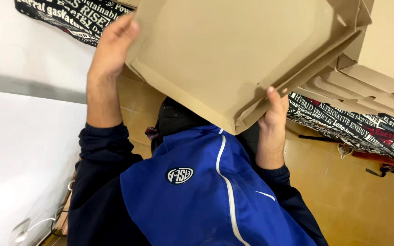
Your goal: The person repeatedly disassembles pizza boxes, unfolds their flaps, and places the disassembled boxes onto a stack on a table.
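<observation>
— While you have it up there, what exactly is in your grip?

— A flat, unfolded cardboard box [238,54], plain brown, with creased flaps along its edges. I hold it tilted in front of me at chest height, one corner pointing down toward my blue and navy jacket [197,191].

— And how are the two hands set?

— My left hand [112,45] is clamped on the upper left edge, fingers curled over the rim and out of sight behind the board. My right hand [274,109] grips the lower edge near the bottom corner, thumb pressed on the face of the cardboard. Both are closed on the box.

— What lies around it?

— Just behind its right side is a stack of more flat cardboard boxes [365,86], lying on a table covered by a black cloth printed with white and red lettering [365,130]. A strip of the same cloth [74,18] shows at the upper left. Below is a tan tiled floor [352,196], and to my left a white wall [19,136] with a white cable [35,225] near its foot.
</observation>
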